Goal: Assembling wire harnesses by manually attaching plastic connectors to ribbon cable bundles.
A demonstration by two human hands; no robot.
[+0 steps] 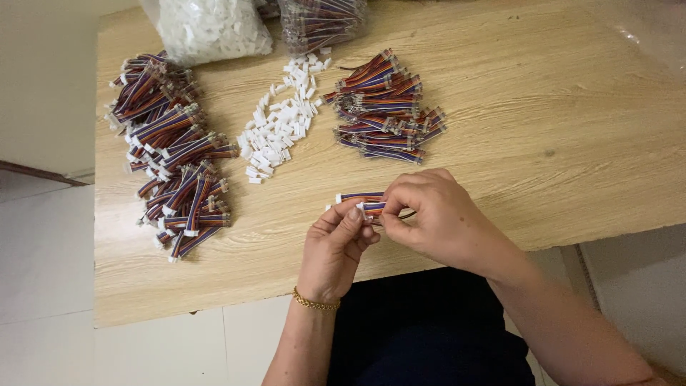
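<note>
My left hand [334, 246], with a gold bracelet at the wrist, pinches a small white connector housing [361, 209] at the end of a short multicoloured ribbon cable [373, 207]. My right hand [432, 214] grips that same cable from the right, fingers closed on it. A second short cable [357, 196] with a white end lies on the wooden table [500, 143] just above my fingers. Both hands hover near the table's front edge.
A large pile of cables with white ends [175, 154] lies at left. Loose white housings [280, 125] sit in the middle, a pile of cables [386, 107] right of them. Two clear bags, one of housings [207, 27] and one of cables [320, 21], stand at the back.
</note>
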